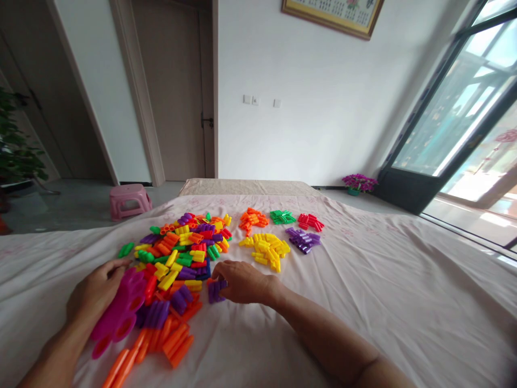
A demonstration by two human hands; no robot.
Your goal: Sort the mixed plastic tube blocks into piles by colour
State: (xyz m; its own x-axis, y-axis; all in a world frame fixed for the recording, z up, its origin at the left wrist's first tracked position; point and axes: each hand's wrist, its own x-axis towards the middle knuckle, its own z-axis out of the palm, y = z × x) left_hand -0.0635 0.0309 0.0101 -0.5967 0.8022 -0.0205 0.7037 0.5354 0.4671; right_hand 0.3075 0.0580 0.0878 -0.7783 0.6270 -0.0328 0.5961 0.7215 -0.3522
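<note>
A mixed pile of plastic building pieces in red, yellow, green, orange and purple lies on the cloth in front of me. At the pile's right edge, my right hand has its fingers closed on a purple ribbed piece. My left hand is at the left edge, fingers curled toward the thumb; what they hold, if anything, is hidden. Against its inner side is a large magenta scalloped piece. Nearer me are orange pieces and a purple ribbed piece.
Right of the pile stand single-colour groups: orange, green, red, yellow and purple. A pale cloth covers the table. Beyond it are a pink stool and magenta flowers.
</note>
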